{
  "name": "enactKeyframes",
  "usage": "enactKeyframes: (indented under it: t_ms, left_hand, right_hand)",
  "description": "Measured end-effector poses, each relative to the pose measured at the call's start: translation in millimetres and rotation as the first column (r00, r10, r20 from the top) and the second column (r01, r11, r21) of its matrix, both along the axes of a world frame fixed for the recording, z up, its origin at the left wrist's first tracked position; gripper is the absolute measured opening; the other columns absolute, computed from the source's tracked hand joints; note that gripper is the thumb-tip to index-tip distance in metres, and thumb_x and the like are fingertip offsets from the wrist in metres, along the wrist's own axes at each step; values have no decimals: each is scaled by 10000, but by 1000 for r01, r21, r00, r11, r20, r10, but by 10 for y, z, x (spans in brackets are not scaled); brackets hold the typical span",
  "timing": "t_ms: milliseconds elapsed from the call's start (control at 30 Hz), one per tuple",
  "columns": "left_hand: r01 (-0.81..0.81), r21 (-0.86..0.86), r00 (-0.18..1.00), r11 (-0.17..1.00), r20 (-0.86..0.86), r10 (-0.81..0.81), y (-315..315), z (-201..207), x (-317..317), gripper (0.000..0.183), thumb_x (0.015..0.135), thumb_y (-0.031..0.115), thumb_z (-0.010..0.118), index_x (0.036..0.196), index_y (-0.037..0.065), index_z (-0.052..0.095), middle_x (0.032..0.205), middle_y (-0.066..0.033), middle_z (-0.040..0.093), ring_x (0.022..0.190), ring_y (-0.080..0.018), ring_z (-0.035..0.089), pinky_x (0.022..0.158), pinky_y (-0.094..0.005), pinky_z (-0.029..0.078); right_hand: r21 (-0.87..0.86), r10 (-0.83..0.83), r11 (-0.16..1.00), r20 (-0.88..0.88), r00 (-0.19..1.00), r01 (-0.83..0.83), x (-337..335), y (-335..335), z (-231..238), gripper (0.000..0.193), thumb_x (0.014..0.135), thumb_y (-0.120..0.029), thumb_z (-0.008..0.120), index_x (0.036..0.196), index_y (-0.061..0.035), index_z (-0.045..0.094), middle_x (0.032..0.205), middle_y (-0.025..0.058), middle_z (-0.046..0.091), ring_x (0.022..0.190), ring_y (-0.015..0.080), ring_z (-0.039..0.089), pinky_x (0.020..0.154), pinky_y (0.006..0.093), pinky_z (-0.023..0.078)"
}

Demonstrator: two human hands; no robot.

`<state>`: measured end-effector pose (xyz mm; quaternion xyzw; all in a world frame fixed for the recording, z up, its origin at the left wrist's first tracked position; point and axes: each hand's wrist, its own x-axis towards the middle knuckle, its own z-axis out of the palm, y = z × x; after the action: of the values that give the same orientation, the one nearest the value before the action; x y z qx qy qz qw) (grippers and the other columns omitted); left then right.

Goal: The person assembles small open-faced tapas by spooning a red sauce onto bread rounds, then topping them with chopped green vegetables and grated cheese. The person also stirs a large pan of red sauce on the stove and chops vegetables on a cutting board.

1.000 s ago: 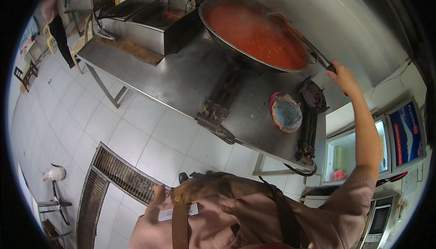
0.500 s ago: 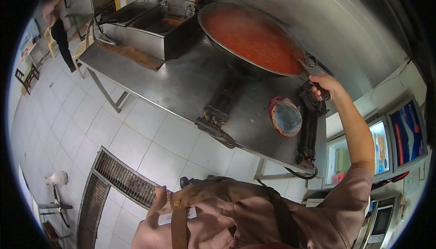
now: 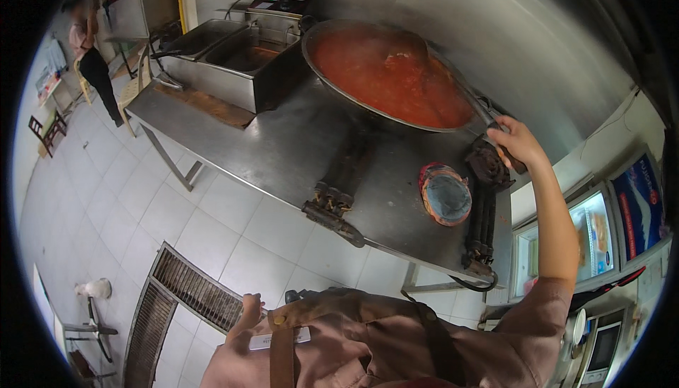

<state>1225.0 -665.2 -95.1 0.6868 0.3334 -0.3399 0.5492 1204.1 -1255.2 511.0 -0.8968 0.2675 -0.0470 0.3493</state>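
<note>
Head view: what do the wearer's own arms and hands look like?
Right hand and left hand: bare, no gloves visible. Right forearm bare too, below a loose, short, dusty-pink sleeve. Left cuff can't be made out.

Steel table (image 3: 283, 137) with fryer (image 3: 219, 82), bowl (image 3: 447, 197) (reddish-rimmed)

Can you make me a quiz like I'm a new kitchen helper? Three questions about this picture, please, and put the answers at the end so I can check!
1. What does the person's right hand hold?
2. True or false: in the picture, the steel two-basin unit is to the left of the wide pan.
3. Fill in the missing colour: the sauce in the wide pan is ____.

Key:
1. A long-handled utensil, gripped by its handle.
2. True.
3. Red.
</note>
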Motion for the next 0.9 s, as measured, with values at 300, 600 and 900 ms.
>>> enactKeyframes:
  t_ms: [300, 600, 900]
  left_hand:
    - [-45, 22, 996, 999, 74, 43, 30, 38, -185, 131, 841, 85, 582, 941, 3, 563, 717, -129, 587, 587, -233, 647, 395, -335, 407]
    - [-239, 114, 966, 964, -70, 248, 542, -228, -1189, 145, 835, 101, 588, 927, -10, 578, 713, -135, 604, 588, -242, 655, 415, -345, 431]
    - [-198, 82, 975, 977, -82, 205, 474, -375, -1098, 164, 828, 117, 593, 913, -24, 593, 708, -140, 622, 589, -250, 663, 435, -355, 456]
  right_hand:
    - [-242, -29, 969, 77, 997, 47, 1643, -207, -305, 686, 904, -197, 599, 1441, 91, 283, 604, 114, 584, 435, 203, 574, 423, 337, 440]
    - [-222, 25, 975, -15, 1000, -28, 2230, -59, -517, 430, 884, -173, 601, 1222, 69, 492, 645, 142, 604, 460, 228, 604, 447, 368, 472]
    - [-451, 181, 865, -130, 975, -221, 1672, 693, -272, 467, 883, -204, 601, 1271, 36, 501, 803, 189, 661, 501, 248, 632, 545, 381, 511]
